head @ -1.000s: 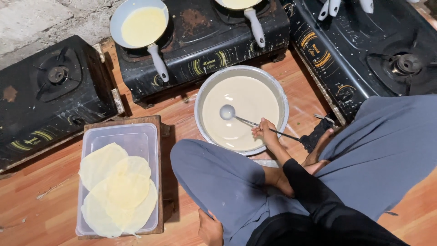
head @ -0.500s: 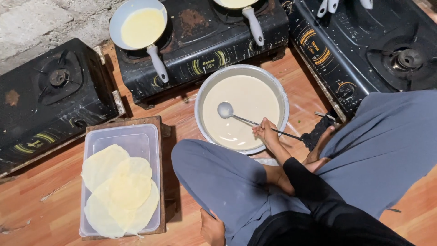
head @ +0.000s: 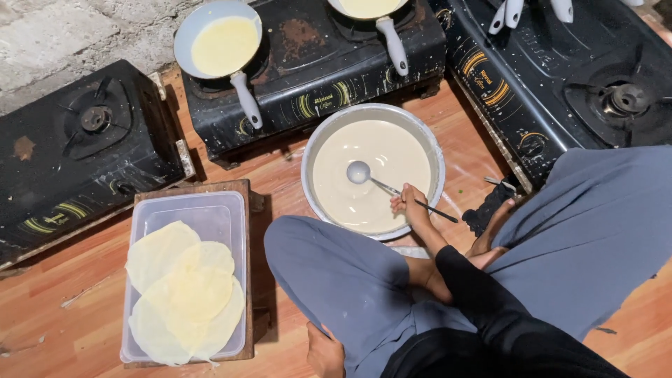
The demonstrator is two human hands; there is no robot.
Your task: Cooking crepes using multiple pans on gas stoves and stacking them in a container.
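The ladle (head: 392,187) lies across the wide metal bowl (head: 428,143) of pale batter (head: 381,150), its round cup resting on the batter near the middle and its thin handle running down and to the right, out over the near rim. That long axis points from the bowl's centre toward the person's right side. The right hand (head: 409,204) grips the handle about midway, fingers closed round it just inside the rim, so this hand is the one on the tool. The left hand (head: 323,352) is well apart, low by the left knee; only part of it shows, and whether it is clenched or loose I cannot tell. The person sits cross-legged in grey trousers (head: 350,280) on a reddish wooden floor (head: 63,308). To the left, a clear plastic tray (head: 231,210) on a wooden board holds a stack of thin pale crepes (head: 183,290). Beyond the bowl, black gas stoves (head: 308,70) stand in a row; a pan with a grey handle (head: 222,43) holds a yellow crepe, and a second pan (head: 371,8) sits beside it. A rough grey wall (head: 63,35) rises behind.
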